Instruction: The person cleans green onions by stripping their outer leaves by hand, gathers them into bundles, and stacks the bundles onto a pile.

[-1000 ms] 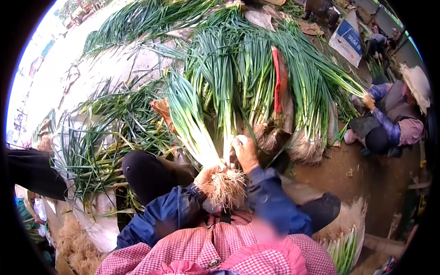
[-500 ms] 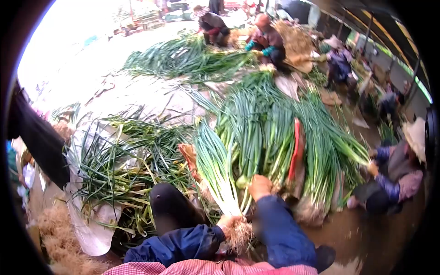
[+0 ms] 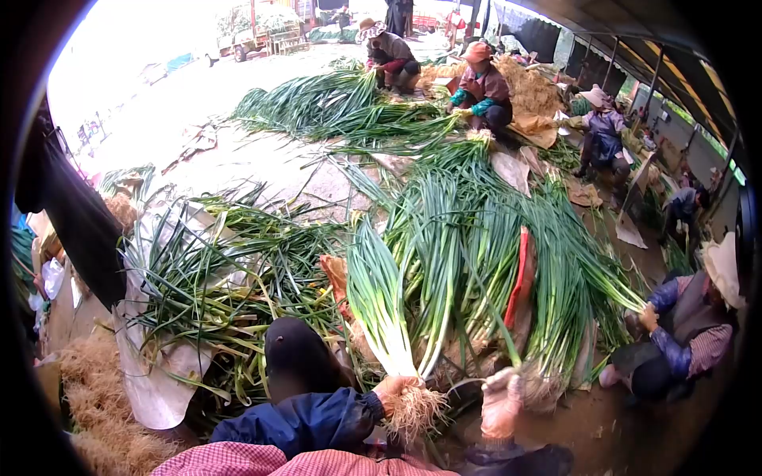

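Note:
Wrapped round the white stems just above the roots, my left hand (image 3: 393, 390) holds a bunch of green onions (image 3: 383, 313). Its pale, stringy roots (image 3: 416, 411) hang below the fingers, and its green leaves point away from me. To the right, apart from the bunch, my right hand (image 3: 502, 403) is raised near the root ends of the large onion pile (image 3: 452, 238). A single stalk and a thin strand reach toward its fingertips, but the grip on them is too small to make out. A red strip (image 3: 520, 278) lies among the stalks.
Loose leaves (image 3: 238, 278) cover a pale sheet (image 3: 163, 389) at left. Trimmed roots (image 3: 99, 397) are heaped at lower left. A co-worker (image 3: 683, 333) at right grasps stalks from the pile. Other people (image 3: 480, 87) crouch farther back beside more onions (image 3: 317, 103).
The view has tilted up. My right hand has left the held bunch, reached into the pile and come back toward me on the right. My left hand has kept its hold.

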Motion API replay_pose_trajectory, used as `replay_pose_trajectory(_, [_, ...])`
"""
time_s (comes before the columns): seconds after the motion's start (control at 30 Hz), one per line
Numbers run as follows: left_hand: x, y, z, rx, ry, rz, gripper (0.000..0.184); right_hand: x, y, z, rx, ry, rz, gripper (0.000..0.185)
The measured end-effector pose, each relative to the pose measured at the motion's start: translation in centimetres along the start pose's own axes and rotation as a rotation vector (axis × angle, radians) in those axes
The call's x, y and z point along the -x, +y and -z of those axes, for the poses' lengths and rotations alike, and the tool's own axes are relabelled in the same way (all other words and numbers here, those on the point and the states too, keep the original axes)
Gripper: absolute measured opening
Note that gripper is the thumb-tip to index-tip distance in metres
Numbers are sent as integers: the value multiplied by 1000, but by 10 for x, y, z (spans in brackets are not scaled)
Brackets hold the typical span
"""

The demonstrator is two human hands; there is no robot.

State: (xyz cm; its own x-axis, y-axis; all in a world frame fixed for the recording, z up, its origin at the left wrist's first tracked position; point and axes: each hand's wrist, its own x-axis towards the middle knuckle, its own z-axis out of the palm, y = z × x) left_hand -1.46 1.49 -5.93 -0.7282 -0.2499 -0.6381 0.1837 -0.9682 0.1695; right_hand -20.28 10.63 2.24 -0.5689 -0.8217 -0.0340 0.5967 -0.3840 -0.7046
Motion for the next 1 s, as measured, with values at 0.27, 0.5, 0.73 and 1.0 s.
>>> replay_pose_trajectory(0.27, [42,3,-21,84,-148,15,31,-43,79,-5,444,-280,-547,32])
replay_pose_trajectory(0.5, [22,-2,-8,198,-183,32,31,-2,90,-5,927,59,151,19])
replay_pose_trajectory(0.73, [39,10,-15,278,-379,30,31,28,53,-23,870,99,186,15])
replay_pose_trajectory(1.0, [30,1,1,320,-473,-55,48,20,-9,-26,849,16,-10,20])
